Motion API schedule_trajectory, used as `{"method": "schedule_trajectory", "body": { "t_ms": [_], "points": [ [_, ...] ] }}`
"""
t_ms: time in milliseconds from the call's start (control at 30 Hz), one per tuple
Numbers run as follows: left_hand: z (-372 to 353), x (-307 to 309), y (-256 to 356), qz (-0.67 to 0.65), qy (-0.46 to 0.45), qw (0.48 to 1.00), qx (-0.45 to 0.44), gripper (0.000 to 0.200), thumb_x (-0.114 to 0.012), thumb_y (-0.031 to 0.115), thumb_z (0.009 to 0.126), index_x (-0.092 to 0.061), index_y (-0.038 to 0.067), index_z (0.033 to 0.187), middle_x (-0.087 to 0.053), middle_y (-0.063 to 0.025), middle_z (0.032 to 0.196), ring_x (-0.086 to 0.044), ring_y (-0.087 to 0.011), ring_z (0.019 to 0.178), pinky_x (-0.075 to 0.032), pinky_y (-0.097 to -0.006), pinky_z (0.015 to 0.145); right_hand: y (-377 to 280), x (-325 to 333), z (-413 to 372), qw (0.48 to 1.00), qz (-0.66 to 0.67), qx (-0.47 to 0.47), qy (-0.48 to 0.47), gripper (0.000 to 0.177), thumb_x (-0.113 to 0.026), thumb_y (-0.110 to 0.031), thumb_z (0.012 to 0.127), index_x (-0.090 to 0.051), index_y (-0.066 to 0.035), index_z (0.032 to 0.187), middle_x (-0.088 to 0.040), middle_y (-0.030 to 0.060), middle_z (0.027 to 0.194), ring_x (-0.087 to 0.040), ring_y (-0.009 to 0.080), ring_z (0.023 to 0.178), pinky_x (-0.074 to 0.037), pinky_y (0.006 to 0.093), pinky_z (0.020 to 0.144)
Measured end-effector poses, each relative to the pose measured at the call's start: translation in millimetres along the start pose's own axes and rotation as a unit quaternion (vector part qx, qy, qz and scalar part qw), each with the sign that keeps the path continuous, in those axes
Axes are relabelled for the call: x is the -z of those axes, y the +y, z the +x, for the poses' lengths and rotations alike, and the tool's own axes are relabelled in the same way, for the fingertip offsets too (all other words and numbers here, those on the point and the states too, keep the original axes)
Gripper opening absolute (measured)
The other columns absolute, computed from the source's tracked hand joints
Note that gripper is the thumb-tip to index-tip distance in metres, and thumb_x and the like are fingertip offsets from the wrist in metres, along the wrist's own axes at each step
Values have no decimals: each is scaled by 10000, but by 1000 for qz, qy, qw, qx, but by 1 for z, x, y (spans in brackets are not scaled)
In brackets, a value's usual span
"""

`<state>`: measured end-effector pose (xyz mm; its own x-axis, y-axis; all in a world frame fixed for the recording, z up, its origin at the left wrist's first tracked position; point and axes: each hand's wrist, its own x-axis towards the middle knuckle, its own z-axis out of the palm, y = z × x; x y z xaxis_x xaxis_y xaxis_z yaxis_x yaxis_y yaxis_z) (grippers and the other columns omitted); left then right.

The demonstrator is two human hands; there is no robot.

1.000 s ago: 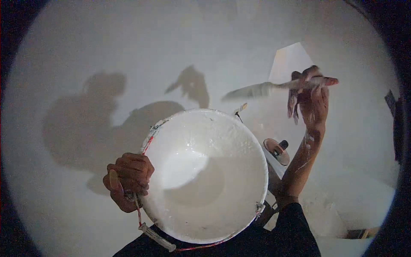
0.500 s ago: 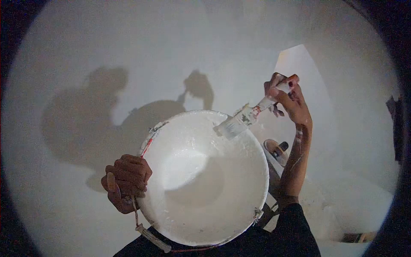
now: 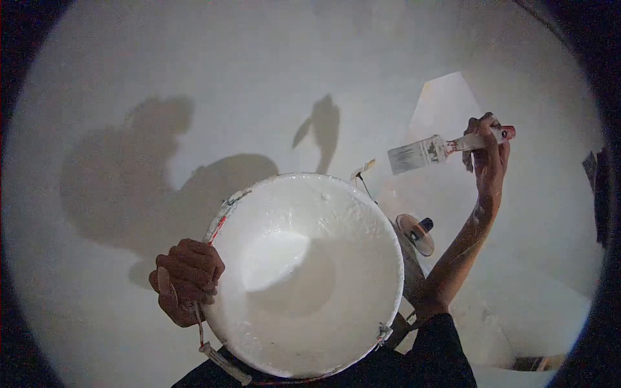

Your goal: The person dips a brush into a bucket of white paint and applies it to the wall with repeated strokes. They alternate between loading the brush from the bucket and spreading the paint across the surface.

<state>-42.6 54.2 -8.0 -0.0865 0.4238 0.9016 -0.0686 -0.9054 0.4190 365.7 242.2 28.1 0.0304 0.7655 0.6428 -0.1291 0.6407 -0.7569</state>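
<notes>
A white paint bucket (image 3: 226, 220) with white paint inside fills the lower middle of the head view. My left hand (image 3: 184, 279) is closed on the bucket's wire handle at its left rim and holds the bucket up. My right hand (image 3: 488, 152) is raised at the upper right, closed on the red-tipped handle of a flat paintbrush (image 3: 420, 153). The brush's white-coated bristles point left, above and right of the bucket and apart from its rim. My right forearm carries white paint smears.
A white wall (image 3: 259, 84) fills the background, with shadows of my head, the bucket and the brush hand on it. A brighter patch of wall (image 3: 446, 103) lies behind the brush. A small round object (image 3: 415, 234) shows just right of the bucket.
The brush has lifted out of the bucket's rim and swung up and right, now level with bristles pointing left. My left hand and the bucket have barely moved.
</notes>
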Motion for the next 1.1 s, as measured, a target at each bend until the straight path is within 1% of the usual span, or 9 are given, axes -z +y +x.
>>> {"method": "schedule_trajectory", "body": {
  "t_ms": [167, 233, 333, 367, 600, 700, 767, 1000, 1100],
  "points": [
    [2, -8, -1, -18, 20, 1000, 1, 551, -326, 215, 976, -419, 99, 446, -385, -32, 339, -261, -110, 248, -319, -274, 263, 3, 10, 2, 1000, -16, 8, 9, 145, -548, -196, 952, -506, -65, 997, -555, 45, 818, -515, 89, 607, -359, 208, 358],
    [10, -22, 1, -52, 41, 998, -20, 548, -331, 206, 975, -427, 90, 448, -381, -33, 335, -261, -115, 246, -314, -276, 265, 4, 8, 10, 993, -64, 45, 84, 159, -599, -122, 909, -500, -19, 980, -606, 66, 841, -582, 114, 639, -482, 264, 471],
    [13, -20, -2, -70, 26, 997, -30, 544, -336, 199, 974, -435, 82, 452, -379, -35, 333, -265, -122, 244, -315, -282, 266, 7, 8, 3, 988, -119, 13, 98, 166, -664, -60, 850, -520, -5, 912, -629, 77, 796, -629, 138, 662, -541, 278, 564],
    [12, -16, -2, -67, 10, 997, -26, 543, -337, 198, 974, -436, 80, 453, -380, -35, 333, -267, -124, 243, -317, -284, 266, -14, 2, 5, 991, -131, -7, 19, 207, -720, -46, 797, -525, 4, 842, -639, 95, 728, -657, 164, 641, -558, 285, 583],
    [3, -4, -3, -43, -42, 998, -23, 538, -342, 190, 974, -445, 68, 460, -382, -40, 332, -276, -138, 241, -328, -296, 266, -13, -20, 3, 989, -130, -69, -4, 238, -745, -71, 787, -522, 10, 761, -611, 92, 627, -640, 176, 548, -533, 285, 462],
    [0, -7, -2, -134, -3, 991, -23, 536, -347, 189, 977, -425, 49, 465, -408, -77, 353, -297, -159, 248, -338, -317, 271, -14, -20, 6, 993, -105, -38, -39, 189, -730, -58, 801, -580, 56, 805, -613, 79, 651, -636, 172, 542, -524, 283, 438],
    [-19, 7, -3, -81, 74, 990, 92, 524, -375, 381, 951, -538, 89, 548, -501, -67, 409, -422, -182, 291, -419, -336, 354, -13, -27, 5, 988, -131, -51, -58, 142, -692, -49, 832, -626, 70, 791, -640, 102, 707, -629, 176, 523, -516, 281, 425],
    [-13, 4, -6, -148, 48, 985, 71, 588, -332, 426, 957, -554, 51, 562, -506, -77, 445, -431, -197, 325, -399, -329, 371, -36, -41, -3, 990, -111, -87, 8, 200, -622, -99, 893, -638, 63, 776, -670, 128, 685, -621, 177, 503, -506, 288, 417],
    [-17, 9, -8, -151, 22, 984, 91, 597, -331, 433, 957, -557, 46, 563, -507, -76, 452, -432, -199, 333, -392, -325, 373, -23, -31, -4, 990, -107, -78, -46, 215, -621, -124, 902, -652, 65, 804, -670, 122, 684, -617, 170, 503, -499, 283, 416]
  ]
}}
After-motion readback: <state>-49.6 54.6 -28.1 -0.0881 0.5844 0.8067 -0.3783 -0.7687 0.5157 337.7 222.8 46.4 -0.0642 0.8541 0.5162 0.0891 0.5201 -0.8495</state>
